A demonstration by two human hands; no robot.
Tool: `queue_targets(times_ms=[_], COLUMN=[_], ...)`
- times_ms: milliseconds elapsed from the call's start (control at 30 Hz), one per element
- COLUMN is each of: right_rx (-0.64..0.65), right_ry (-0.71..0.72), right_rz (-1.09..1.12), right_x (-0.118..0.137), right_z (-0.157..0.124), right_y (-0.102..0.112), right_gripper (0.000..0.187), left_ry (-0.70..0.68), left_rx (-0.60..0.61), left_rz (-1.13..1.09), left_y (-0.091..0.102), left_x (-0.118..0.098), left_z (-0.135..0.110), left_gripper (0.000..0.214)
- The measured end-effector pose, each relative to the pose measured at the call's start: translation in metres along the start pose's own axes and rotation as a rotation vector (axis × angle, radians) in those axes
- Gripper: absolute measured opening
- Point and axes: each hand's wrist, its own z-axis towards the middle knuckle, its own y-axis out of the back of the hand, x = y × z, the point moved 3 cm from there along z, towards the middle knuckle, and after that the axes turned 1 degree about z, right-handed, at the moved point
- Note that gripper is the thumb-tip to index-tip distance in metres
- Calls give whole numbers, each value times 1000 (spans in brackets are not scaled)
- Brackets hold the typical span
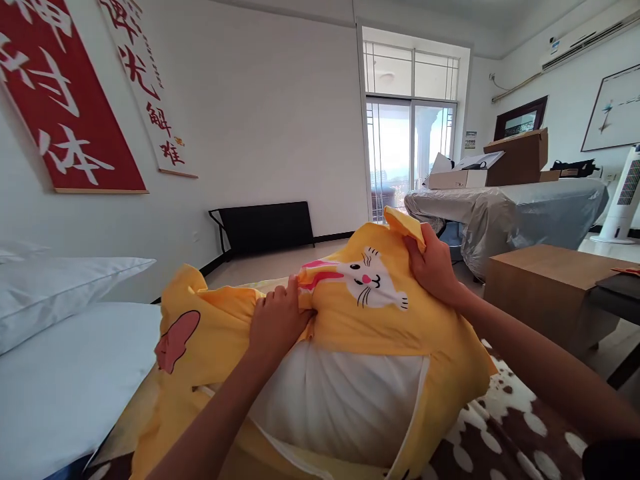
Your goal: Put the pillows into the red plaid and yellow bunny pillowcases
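In front of me lies a yellow pillowcase (380,327) printed with a white rabbit face, partly pulled over a white pillow (340,400). The pillow shows through the wide opening on the near side. With fingers closed, my left hand (280,317) grips bunched yellow cloth near the middle. At the far right corner my right hand (433,263) pinches the pillowcase, thumb and fingers closed on the fabric. Loose yellow cloth with a pink patch spreads to the left of my left hand.
White pillows (65,373) are stacked at the left. A brown-and-white spotted cover (480,433) lies beneath. Beyond stand a folded black frame (270,227), a brown cabinet (550,287) and a plastic-draped table (525,207) with cardboard boxes (520,157).
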Motion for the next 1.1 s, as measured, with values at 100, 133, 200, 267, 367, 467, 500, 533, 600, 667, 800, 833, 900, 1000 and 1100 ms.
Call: queue_targets(times_ms=[100, 133, 200, 267, 367, 467, 500, 533, 600, 667, 800, 833, 900, 1000, 1100], right_rx=[-21, -27, -34, -39, -43, -14, 5, 27, 79, 152, 351, 406, 528, 622, 492], right_ry=[-34, -55, -97, -130, -149, -136, -128, -117, -96, -74, -2, 20, 81, 162, 115], right_rz=[-39, -35, -17, 3, 33, 82, 101, 114, 105, 67, 33, 21, -20, -97, -89], right_x=[-25, -36, -53, -63, -69, -67, -65, -62, -50, -35, 2, 10, 24, 33, 19], right_z=[3, 5, 7, 10, 13, 13, 12, 10, 1, -11, -42, -48, -58, -57, -35], right_y=[1, -1, -8, -16, -26, -29, -29, -29, -30, -33, -41, -42, -45, -47, -41], right_gripper=[23, 24, 27, 30, 32, 33, 32, 31, 28, 26, 22, 20, 19, 24, 30], left_ry=[-117, -178, -390, -733, -857, -787, -754, -719, -636, -554, -488, -484, -480, -499, -586], left_rx=[-234, -342, -531, -524, -385, -269, -247, -221, -121, 30, 190, 191, 185, 173, 157], left_rz=[-53, -87, -169, -270, -304, -313, -335, -366, -431, -459, -436, -439, -449, -457, -476], left_y=[-1, 4, 16, 23, 21, 3, -5, -14, -33, -51, -69, -70, -70, -67, -61], left_x=[5, 1, -17, -50, -95, -115, -116, -115, -112, -109, -110, -110, -110, -107, -103], left_z=[-19, -30, -61, -94, -117, -107, -100, -92, -76, -64, -55, -55, -57, -61, -65], left_gripper=[50, 45, 37, 32, 42, 67, 70, 70, 61, 41, 23, 24, 24, 24, 23])
